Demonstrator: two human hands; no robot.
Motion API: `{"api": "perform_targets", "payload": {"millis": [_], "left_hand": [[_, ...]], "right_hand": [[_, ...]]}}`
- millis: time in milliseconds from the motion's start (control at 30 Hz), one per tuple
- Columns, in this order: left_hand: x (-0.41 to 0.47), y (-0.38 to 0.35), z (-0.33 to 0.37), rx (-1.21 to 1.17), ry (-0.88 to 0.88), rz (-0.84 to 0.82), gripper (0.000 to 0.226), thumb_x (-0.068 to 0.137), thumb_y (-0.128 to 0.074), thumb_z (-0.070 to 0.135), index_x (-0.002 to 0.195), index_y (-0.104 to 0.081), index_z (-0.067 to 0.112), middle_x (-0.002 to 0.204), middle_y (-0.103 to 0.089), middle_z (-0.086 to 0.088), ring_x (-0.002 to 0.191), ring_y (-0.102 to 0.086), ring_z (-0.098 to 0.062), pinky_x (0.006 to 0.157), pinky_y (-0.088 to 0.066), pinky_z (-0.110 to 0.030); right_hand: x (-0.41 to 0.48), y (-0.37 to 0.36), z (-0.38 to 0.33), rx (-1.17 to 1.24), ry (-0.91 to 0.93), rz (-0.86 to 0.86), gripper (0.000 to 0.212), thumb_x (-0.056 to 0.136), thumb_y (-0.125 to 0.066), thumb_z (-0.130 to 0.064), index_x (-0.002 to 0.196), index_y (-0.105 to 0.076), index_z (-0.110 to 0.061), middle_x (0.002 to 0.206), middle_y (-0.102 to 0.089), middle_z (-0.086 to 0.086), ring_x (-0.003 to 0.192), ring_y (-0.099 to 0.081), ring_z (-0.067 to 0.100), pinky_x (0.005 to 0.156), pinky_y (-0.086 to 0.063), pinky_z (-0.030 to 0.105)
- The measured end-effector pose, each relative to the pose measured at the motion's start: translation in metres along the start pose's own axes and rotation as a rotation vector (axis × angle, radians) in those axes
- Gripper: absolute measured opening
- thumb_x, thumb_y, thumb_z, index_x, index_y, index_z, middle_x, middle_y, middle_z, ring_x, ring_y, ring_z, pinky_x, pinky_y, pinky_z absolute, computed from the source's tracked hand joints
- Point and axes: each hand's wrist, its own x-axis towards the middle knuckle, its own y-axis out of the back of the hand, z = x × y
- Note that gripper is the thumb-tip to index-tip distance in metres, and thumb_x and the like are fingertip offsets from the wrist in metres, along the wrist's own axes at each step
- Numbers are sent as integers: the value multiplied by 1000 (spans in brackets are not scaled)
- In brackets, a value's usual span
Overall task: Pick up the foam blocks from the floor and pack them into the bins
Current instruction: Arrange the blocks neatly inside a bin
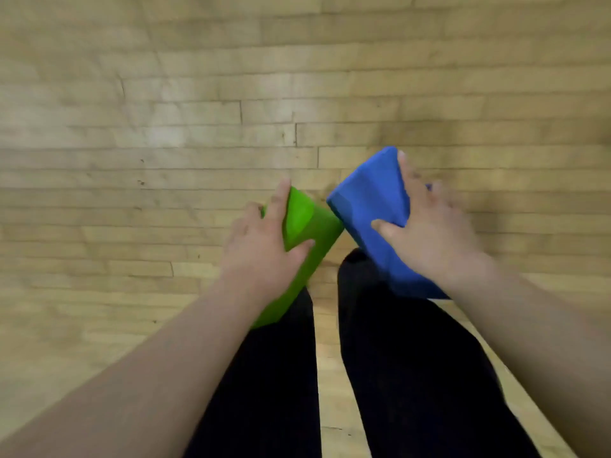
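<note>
Head view, looking straight down over the person's own dark trouser legs (264, 375) to a wooden plank floor (165, 127).

Left hand (261, 242) grips a green foam block (310, 223) near its upper end. Its fingers (279, 200) are spread: the forefinger lies straight along the far edge and the thumb is pressed across the near face, so the block is clamped between them. The block's long body slants down and back under the wrist, in front of the left leg.

Right hand (429, 236) holds a blue foam block (367, 196) the same way, mirrored. The thumb is on the near face and the other fingers are wrapped over the far side. Those fingers are blurred, so their exact spread is unclear.

Both blocks look lifted clear of the floor and tilt inward. Their inner corners meet or nearly meet between the hands; I cannot tell whether they touch.

Judgement: one block per hand and a wide thumb-against-fingers grip suit light, bulky foam, and gripping near one end lets each block hang steady for carrying.

No bins in view. The blocks are picked up but not yet packed.
</note>
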Motion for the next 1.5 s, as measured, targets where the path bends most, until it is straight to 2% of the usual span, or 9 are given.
{"api": "perform_targets", "payload": {"millis": [167,267,400,600,967,1167,1233,1333,1500], "left_hand": [[-128,108,189,-39,-222,116,101,84,-68,58,152,7,58,121,-36,3,116,-52,-27,102,-46,-44],[-185,150,299,32,-449,126,99,84,-70,55,154,-1,54,128,-38,-1,121,-52,-28,101,-46,-43],[-247,177,423,161,-755,90,98,84,-73,53,155,-6,52,127,-38,2,121,-53,-29,96,-47,-42],[-317,189,559,339,-1187,22,96,83,-75,52,154,-10,49,138,-37,5,125,-51,-25,97,-46,-42],[-346,248,774,117,-1600,39,87,74,-85,47,139,-28,36,128,-49,6,108,-54,-15,88,-42,-32],[-334,325,919,61,-1839,57,85,78,-81,47,146,-31,38,136,-51,7,122,-53,-16,104,-47,-43],[-336,351,962,73,-1876,49,83,80,-79,49,147,-29,42,135,-52,8,119,-54,-14,101,-48,-40],[-337,376,1016,58,-1927,67,81,82,-78,49,146,-30,43,128,-45,8,111,-49,-7,94,-42,-30],[-341,376,1084,85,-1991,47,79,83,-76,51,145,-27,46,126,-41,8,106,-51,-10,88,-43,-31]], "right_hand": [[-152,195,65,367,-226,191,108,89,-69,-51,152,19,-57,131,-30,-2,95,-44,24,84,-36,33],[-238,280,115,486,-300,371,111,89,-69,-49,151,23,-56,134,-30,-1,103,-52,28,84,-38,33],[-344,335,173,675,-439,660,112,88,-69,-45,146,25,-63,131,-31,-7,110,-52,24,87,-44,36],[-441,353,220,889,-674,1108,108,86,-75,-38,156,6,-54,121,-30,-14,124,-41,13,96,-35,28],[-445,507,274,902,-785,1526,107,87,-74,-38,153,6,-60,125,-26,-17,115,-35,3,95,-32,26],[-415,652,309,791,-810,1673,101,85,-77,-40,156,-6,-53,138,-38,-9,129,-41,13,102,-37,31],[-407,697,320,748,-814,1728,100,83,-78,-41,156,-11,-51,143,-39,-5,131,-41,16,107,-39,34],[-398,747,338,736,-801,1789,99,84,-78,-41,156,-12,-50,153,-31,-10,137,-36,11,105,-33,26],[-397,790,377,692,-837,1830,96,83,-79,-41,156,-18,-46,153,-32,-12,138,-36,9,109,-34,28]]}}
